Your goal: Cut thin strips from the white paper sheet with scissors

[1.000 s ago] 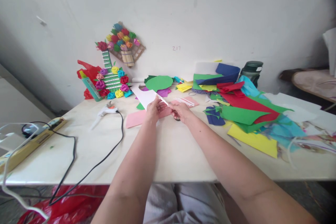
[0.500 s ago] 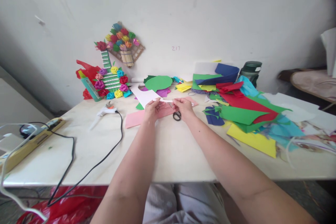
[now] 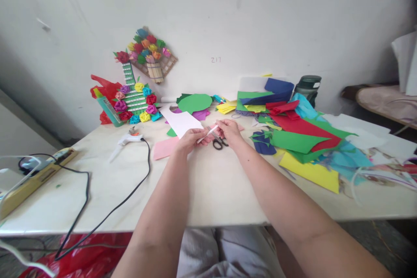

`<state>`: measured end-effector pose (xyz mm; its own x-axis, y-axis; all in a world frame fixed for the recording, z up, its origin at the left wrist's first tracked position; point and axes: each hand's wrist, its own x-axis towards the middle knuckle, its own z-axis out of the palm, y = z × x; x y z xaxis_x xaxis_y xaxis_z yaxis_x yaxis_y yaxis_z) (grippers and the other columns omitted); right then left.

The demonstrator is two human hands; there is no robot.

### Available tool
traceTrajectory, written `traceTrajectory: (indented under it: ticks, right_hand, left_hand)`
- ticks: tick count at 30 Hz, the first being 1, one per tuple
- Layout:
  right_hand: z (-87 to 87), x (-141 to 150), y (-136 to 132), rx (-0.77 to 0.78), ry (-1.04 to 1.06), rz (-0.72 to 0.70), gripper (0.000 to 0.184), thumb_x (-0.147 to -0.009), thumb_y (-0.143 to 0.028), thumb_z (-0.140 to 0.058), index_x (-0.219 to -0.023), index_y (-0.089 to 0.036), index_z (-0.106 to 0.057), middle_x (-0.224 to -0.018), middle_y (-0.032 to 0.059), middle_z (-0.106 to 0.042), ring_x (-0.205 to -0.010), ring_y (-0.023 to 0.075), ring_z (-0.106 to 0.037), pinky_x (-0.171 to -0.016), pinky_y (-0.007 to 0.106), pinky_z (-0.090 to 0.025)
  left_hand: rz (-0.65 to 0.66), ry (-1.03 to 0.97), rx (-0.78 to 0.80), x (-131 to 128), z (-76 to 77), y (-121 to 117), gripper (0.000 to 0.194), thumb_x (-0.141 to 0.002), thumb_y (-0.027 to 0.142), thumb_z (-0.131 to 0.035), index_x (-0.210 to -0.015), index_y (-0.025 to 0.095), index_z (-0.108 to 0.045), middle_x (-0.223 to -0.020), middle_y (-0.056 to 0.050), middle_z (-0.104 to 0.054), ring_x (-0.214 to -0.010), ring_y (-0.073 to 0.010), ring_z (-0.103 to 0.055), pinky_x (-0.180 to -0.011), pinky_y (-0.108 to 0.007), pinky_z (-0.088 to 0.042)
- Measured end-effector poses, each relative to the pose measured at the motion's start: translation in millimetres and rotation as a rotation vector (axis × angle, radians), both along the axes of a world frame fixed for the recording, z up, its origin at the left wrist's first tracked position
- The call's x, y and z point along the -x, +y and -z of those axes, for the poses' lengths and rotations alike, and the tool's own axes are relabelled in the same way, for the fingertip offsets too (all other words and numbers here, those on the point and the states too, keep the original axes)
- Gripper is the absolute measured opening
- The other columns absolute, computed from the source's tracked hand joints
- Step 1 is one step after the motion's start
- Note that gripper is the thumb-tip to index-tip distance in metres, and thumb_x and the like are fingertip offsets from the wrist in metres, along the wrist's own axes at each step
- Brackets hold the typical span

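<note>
A thin white paper strip point(image 3: 207, 133), perhaps rolled, slants between my two hands above the middle of the table. My left hand point(image 3: 193, 138) is closed on its lower left end. The upper right end is pinched in my right hand point(image 3: 228, 131). Just below and between the hands lie scissors with black handles point(image 3: 218, 144), their blades partly hidden. Pink paper point(image 3: 164, 147) extends under my left hand and is partly covered by it. Behind that hand lies a white sheet point(image 3: 183, 124) with a curved cut-out.
A glue gun point(image 3: 125, 140) with a black cord rests on the left, near a power strip point(image 3: 42, 179). A flower-decorated guitar shape point(image 3: 137, 102) and a glue bottle point(image 3: 109, 107) stand behind. Coloured sheets point(image 3: 299, 139) pile up on the right, before a dark bottle point(image 3: 308, 89).
The white strip has turned from nearly level to slanting, its left end lower. My left hand has moved slightly down and right. More of the scissors shows now.
</note>
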<state>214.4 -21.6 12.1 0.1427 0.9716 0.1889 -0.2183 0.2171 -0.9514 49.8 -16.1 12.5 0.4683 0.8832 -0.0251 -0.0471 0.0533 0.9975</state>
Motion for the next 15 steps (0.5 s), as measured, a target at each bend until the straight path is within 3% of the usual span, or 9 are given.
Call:
traceTrajectory:
  ticks: [6,15]
  right_hand:
    - [-0.4,-0.7,-0.5,-0.019,0.000,-0.053,0.021,-0.065,-0.032,-0.061,-0.062,-0.015,-0.050,-0.041,-0.0065,-0.049,-0.032,0.0046,-0.040,-0.029,0.016,-0.028]
    - [-0.1,-4.6,1.1,-0.010,0.005,-0.098,0.023,-0.064,-0.034,-0.064,-0.062,-0.015,-0.050,-0.041,-0.0060,-0.049,-0.031,0.0046,-0.040,-0.029,0.016,-0.027]
  left_hand:
    - [0.151,-0.001,-0.006,-4.1,0.0,-1.9,0.029,-0.061,0.031,-0.074,-0.076,0.007,-0.067,-0.059,-0.008,-0.064,-0.051,-0.0136,-0.059,-0.052,-0.023,-0.045]
    - [0.101,-0.004,0.042,-9.2,1.9,-2.8,0.030,-0.060,0.027,-0.074,-0.080,0.006,-0.066,-0.065,-0.011,-0.066,-0.054,-0.0154,-0.061,-0.057,-0.026,-0.047]
